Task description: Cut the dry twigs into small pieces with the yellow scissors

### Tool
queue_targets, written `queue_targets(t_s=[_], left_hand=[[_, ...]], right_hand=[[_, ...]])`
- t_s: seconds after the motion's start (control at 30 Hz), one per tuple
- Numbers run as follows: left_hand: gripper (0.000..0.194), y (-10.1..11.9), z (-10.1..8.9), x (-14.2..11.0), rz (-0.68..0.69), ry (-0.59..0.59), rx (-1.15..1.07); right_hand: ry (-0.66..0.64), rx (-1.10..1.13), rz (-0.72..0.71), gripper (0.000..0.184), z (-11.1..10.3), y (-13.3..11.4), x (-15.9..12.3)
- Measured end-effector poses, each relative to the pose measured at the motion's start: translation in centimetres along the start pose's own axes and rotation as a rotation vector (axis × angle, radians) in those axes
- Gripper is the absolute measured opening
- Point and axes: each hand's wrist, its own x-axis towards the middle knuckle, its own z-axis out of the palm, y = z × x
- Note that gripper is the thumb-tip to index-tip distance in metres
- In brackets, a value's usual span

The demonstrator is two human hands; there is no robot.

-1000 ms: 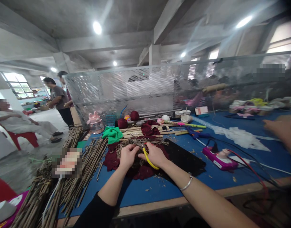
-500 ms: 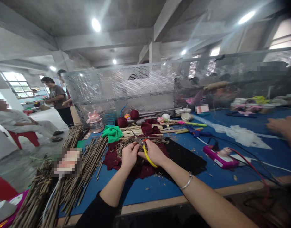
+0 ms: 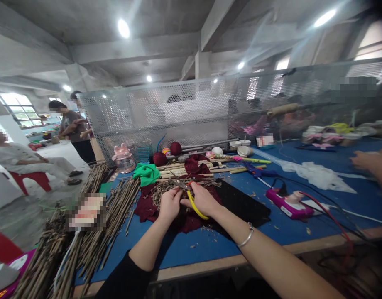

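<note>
My right hand (image 3: 203,199) is closed around yellow-handled scissors (image 3: 199,209), whose metal blades point away and to the left. Just left of it, my left hand (image 3: 170,203) has its fingers pinched together near the blades; what lies between the fingertips is too small to make out. Both hands are over a heap of dry plant trimmings (image 3: 160,192), which rests on a dark red cloth (image 3: 144,209). A black sheet (image 3: 245,207) lies flat to the right of the cloth.
Bundles of dry stalks (image 3: 111,224) cover the left side of the blue table (image 3: 209,253). Behind are a green cloth (image 3: 146,173), yarn balls (image 3: 175,148) and a pink bottle (image 3: 123,160). At right are a purple power strip (image 3: 289,203), cables and another person's hand (image 3: 367,162).
The view has shifted very slightly. My hands and the scissors keep almost the same pose over the trimmings. In the background, a standing person's arm has moved.
</note>
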Motion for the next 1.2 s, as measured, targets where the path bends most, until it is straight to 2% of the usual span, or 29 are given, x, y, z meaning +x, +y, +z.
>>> queue_targets(t_s=[0.23,0.53,0.73,0.93,1.03,1.2], left_hand=[[0.028,-0.3,-0.3,0.0,0.015,-0.002,0.082],[0.028,-0.7,-0.3,0.3,-0.013,-0.061,-0.069],[0.029,-0.8,-0.2,0.6,-0.148,-0.026,-0.233],[0.027,-1.0,-0.3,0.6,-0.073,-0.067,-0.21],[0.024,-1.1,-0.3,0.6,-0.071,-0.073,-0.228],[0.026,-0.8,-0.3,0.5,-0.064,-0.097,-0.207]], right_hand=[[-0.026,0.005,0.085,0.043,0.3,0.5,0.2],[-0.029,0.115,0.054,0.039,0.5,1.0,0.5],[-0.04,0.124,0.072,0.039,0.4,1.5,0.8],[-0.016,0.025,0.08,0.035,0.3,1.4,0.7],[-0.045,0.073,0.074,0.039,0.2,1.2,0.5],[-0.032,0.146,-0.019,0.042,0.2,0.8,0.3]])
